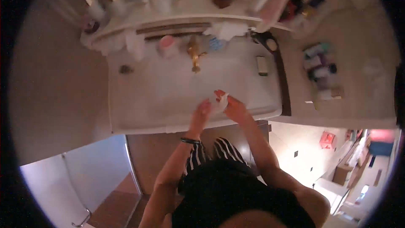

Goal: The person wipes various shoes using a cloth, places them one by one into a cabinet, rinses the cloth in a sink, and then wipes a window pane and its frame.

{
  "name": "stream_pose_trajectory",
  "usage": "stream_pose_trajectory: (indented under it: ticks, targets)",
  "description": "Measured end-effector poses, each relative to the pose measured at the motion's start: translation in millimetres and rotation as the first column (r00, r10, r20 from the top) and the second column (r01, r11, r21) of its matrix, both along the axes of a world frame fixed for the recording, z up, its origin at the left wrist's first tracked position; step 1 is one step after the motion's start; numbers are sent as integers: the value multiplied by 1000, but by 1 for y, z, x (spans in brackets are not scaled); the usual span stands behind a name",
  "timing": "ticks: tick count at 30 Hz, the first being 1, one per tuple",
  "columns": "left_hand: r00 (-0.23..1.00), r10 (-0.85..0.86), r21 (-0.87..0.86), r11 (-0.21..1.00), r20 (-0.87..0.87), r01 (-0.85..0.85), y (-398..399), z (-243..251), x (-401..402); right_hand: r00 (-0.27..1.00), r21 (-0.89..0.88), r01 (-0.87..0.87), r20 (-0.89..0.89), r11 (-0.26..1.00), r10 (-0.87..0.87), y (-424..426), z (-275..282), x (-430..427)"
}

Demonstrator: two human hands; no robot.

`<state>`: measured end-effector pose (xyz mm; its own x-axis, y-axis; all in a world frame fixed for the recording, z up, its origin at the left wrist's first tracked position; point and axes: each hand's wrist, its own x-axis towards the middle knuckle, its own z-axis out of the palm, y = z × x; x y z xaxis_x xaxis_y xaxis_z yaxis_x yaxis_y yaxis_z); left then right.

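Over the front of a white sink basin (152,91), my right hand (235,109) holds a small white crumpled piece (224,99), possibly tissue. Its fingertips reach beyond the white piece. My left hand (203,109) hovers just to the left, blurred, a small gap from the right hand. Whether its fingers grip anything is not clear. Beyond both hands stands a gold-coloured faucet (195,57) with a side lever.
Behind the basin are a white container with a pink top (167,41), a blue patterned item (216,43) and a white cloth (227,30). A pale rectangular block (262,66) lies at right. Blurred bottles line the shelf (177,14). Various small items (321,63) crowd the right counter.
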<state>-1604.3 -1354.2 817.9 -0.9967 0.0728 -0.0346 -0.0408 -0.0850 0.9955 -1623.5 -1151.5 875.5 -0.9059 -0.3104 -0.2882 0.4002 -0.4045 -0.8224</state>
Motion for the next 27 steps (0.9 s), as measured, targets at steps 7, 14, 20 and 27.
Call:
stream_pose_trajectory:
  ticks: [7, 14, 20, 27]
  targets:
    - [908, -354, -358, 896, -223, 261, 177, 172, 61, 938, -165, 343, 5, 925, -347, 109, 113, 124]
    - [770, -622, -418, 744, -145, 522, 387, 209, 225, 740, 276, 672, -242, 687, -627, 284, 155, 343]
    - [357, -846, -405, 510, -397, 759, 513, 252, 347, 233, 463, 886, -476, -17, -848, 371, 170, 490]
    - [162, -822, -473, 462, -545, 750, 635, 245, 414, 207, 716, 566, -604, -409, -770, 447, 202, 584]
